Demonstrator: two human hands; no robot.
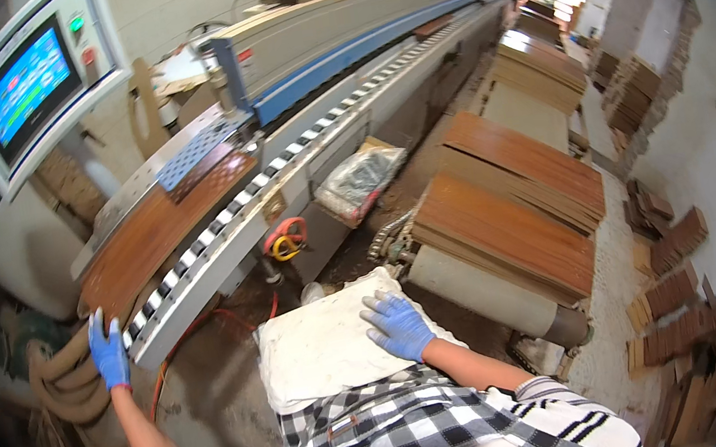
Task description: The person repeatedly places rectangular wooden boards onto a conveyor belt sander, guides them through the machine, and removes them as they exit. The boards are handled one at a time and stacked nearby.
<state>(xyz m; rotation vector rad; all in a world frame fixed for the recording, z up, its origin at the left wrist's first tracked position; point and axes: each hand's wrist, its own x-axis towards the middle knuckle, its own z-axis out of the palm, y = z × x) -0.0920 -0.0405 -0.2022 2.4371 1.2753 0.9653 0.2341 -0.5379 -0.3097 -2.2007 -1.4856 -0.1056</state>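
My left hand [107,348], in a blue glove, has its fingers extended against the near end of a long brown wood-grain board [160,231] on the machine's feed side, beside a strip of rollers [269,176]. My right hand [398,327], also gloved in blue, lies flat with fingers apart on a white padded cloth [307,349] over my lap, above a black-and-white checked garment. A blue perforated plate [194,152] sits over the board's far part.
A long edge-banding machine [298,58] runs away from me, with a touchscreen panel [26,78] at upper left. Stacked brown boards [496,227] lie on a roller stand at right; more panels [679,241] lean by the wall. Thick hoses [64,375] lie at lower left.
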